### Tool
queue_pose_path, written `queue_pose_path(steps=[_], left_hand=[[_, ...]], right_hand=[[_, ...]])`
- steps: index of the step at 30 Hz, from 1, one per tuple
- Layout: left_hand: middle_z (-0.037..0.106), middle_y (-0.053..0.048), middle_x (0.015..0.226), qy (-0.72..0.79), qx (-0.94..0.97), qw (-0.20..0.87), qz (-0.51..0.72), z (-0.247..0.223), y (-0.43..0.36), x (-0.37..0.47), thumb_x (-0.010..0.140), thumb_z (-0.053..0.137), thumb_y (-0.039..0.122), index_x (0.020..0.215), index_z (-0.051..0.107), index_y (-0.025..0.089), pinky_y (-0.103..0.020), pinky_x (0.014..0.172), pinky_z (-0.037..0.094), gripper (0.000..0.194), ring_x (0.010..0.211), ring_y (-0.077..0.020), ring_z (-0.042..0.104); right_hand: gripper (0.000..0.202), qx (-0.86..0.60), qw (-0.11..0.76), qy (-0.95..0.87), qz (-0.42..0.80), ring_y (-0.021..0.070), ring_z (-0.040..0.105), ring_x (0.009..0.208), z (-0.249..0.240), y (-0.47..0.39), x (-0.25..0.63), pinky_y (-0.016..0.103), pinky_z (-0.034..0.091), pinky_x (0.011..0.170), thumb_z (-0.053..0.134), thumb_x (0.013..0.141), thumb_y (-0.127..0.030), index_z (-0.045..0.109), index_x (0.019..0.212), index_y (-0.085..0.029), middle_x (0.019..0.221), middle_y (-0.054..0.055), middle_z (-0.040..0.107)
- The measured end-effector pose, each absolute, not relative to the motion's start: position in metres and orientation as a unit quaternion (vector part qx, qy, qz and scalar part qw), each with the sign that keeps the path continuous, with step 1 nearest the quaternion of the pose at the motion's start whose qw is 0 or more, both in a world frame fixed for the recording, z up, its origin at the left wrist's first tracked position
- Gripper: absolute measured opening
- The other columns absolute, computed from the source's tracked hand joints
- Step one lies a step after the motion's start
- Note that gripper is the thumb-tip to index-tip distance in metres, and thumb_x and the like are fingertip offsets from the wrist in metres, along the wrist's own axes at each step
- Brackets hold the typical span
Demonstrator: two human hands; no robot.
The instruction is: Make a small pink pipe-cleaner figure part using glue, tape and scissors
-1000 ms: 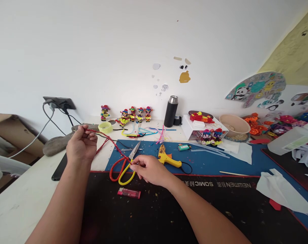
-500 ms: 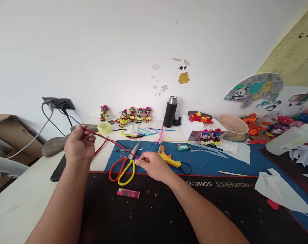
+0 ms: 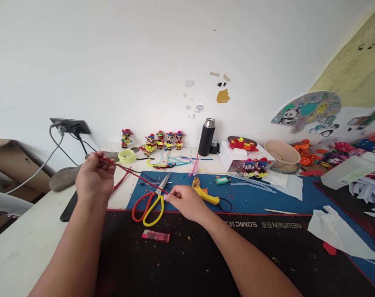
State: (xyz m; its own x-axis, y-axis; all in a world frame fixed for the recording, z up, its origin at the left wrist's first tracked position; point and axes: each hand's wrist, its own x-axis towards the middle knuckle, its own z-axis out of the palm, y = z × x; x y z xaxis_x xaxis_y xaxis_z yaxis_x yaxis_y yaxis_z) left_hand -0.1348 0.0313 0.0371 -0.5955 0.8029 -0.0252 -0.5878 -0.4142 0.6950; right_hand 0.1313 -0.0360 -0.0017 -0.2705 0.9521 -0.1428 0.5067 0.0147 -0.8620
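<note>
A thin red twisted pipe cleaner (image 3: 141,178) runs slanting between my two hands. My left hand (image 3: 96,175), raised at the left, pinches its upper end. At the lower end, my right hand (image 3: 184,201) grips it between thumb and fingertips, beside the scissors. These scissors (image 3: 153,206), with one red and one yellow handle, lie with parted blades beneath the strand. Another red length (image 3: 122,180) slants down near my left hand; whether it joins the held strand I cannot tell. A pink lighter (image 3: 155,236) lies on the black mat in front.
A yellow glue gun (image 3: 207,196) lies right of my right hand. Behind are a tape roll (image 3: 126,156), loose coloured pipe cleaners (image 3: 178,161), small figures (image 3: 149,144) and a black flask (image 3: 207,137). A white box (image 3: 226,154) and beige bowl (image 3: 282,152) stand at right.
My left hand has shifted very slightly left, still holding the strand. The right hand stays almost in place, and the view has moved a little.
</note>
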Motion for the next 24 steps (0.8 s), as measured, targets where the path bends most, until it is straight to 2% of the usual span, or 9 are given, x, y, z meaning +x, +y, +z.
queue_pose_path(steps=[4,9,14,17,21,24], left_hand=[[0.07,-0.005,0.078,0.356,0.179,0.449,0.8,0.04,0.029,-0.129,0.109,0.049,0.017,0.081,0.065,0.014,-0.02,0.056,0.051,0.033,0.066,-0.014,0.069],[0.071,-0.006,0.078,0.358,0.179,0.478,0.782,0.045,0.028,-0.123,0.109,0.048,0.016,0.08,0.068,0.013,-0.019,0.051,0.052,0.035,0.066,-0.0142,0.07],[0.072,-0.006,0.079,0.347,0.187,0.475,0.787,0.044,0.028,-0.121,0.1,0.054,0.002,0.087,0.074,0.009,-0.015,0.06,0.057,0.025,0.068,-0.0122,0.071],[0.074,-0.007,0.08,0.365,0.213,0.459,0.782,0.043,0.027,-0.118,0.093,0.063,0.001,0.092,0.076,0.008,-0.016,0.057,0.055,0.015,0.065,-0.0127,0.07],[0.072,-0.006,0.075,0.371,0.206,0.439,0.792,0.045,0.025,-0.12,0.096,0.06,0.002,0.097,0.075,0.008,-0.014,0.05,0.049,0.016,0.057,-0.0099,0.062],[0.064,0.001,0.068,0.343,0.164,0.467,0.799,0.048,0.023,-0.125,0.1,0.06,0.007,0.098,0.072,0.011,-0.012,0.04,0.037,0.013,0.042,-0.0038,0.04]], right_hand=[[0.023,-0.548,0.25,-0.651,0.463,0.0124,0.043,0.058,0.001,-0.037,0.13,0.028,0.03,0.057,0.07,0.098,-0.031,0.062,0.078,-0.021,0.061,-0.007,0.05],[0.022,-0.543,0.251,-0.649,0.47,0.0124,0.043,0.059,0.003,-0.038,0.13,0.028,0.03,0.057,0.069,0.098,-0.03,0.062,0.08,-0.021,0.061,-0.007,0.05],[0.021,-0.526,0.258,-0.659,0.471,0.0119,0.045,0.059,0.002,-0.04,0.13,0.026,0.031,0.056,0.067,0.099,-0.031,0.064,0.081,-0.02,0.064,-0.006,0.053],[0.022,-0.495,0.265,-0.677,0.476,0.0118,0.046,0.059,0.0,-0.041,0.13,0.025,0.032,0.057,0.067,0.1,-0.035,0.068,0.084,-0.02,0.065,-0.005,0.055],[0.023,-0.451,0.262,-0.696,0.493,0.0128,0.052,0.058,-0.002,-0.044,0.13,0.025,0.033,0.057,0.068,0.101,-0.039,0.072,0.088,-0.02,0.064,-0.004,0.059],[0.026,-0.446,0.26,-0.695,0.501,0.0133,0.054,0.055,-0.001,-0.045,0.13,0.025,0.035,0.057,0.066,0.104,-0.041,0.074,0.091,-0.021,0.06,-0.004,0.059]])
